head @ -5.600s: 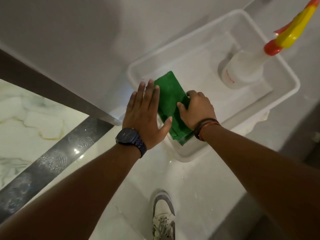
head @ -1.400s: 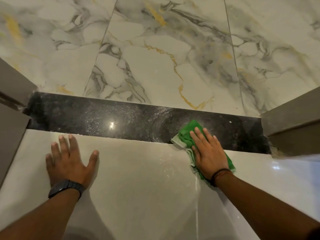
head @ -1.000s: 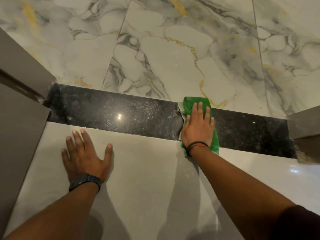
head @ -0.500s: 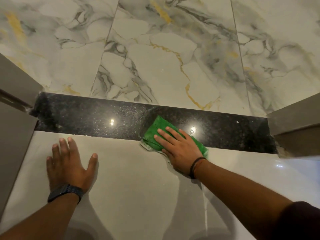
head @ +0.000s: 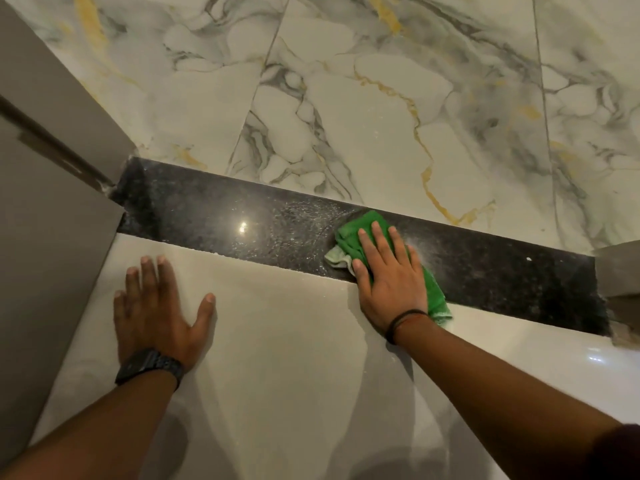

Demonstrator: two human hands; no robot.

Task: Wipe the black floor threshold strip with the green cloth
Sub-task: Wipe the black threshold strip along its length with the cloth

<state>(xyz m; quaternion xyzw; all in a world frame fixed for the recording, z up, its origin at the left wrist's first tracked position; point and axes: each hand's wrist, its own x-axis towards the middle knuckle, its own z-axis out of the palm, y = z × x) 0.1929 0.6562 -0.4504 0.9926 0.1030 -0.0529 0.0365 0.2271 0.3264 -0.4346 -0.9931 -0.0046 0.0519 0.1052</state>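
Observation:
The black threshold strip (head: pixel 214 220) runs across the floor from the left door frame to the right one, speckled and streaked with wet smears. The green cloth (head: pixel 349 233) lies bunched on the strip right of its middle, its near end hanging over onto the pale tile. My right hand (head: pixel 391 282) lies flat on the cloth with fingers spread, pressing it down. My left hand (head: pixel 156 306) rests palm-down on the pale tile in front of the strip, fingers apart and holding nothing, a dark watch on its wrist.
White marble tiles (head: pixel 381 98) with grey and gold veins lie beyond the strip. A grey door frame (head: pixel 52 168) stands at the left end and another frame (head: pixel 620 271) at the right end. Glossy pale tile (head: pixel 294 341) lies under my arms.
My right hand has slid the cloth to the right along the strip and turned it more lengthwise across it. My left hand has stayed planted on the tile.

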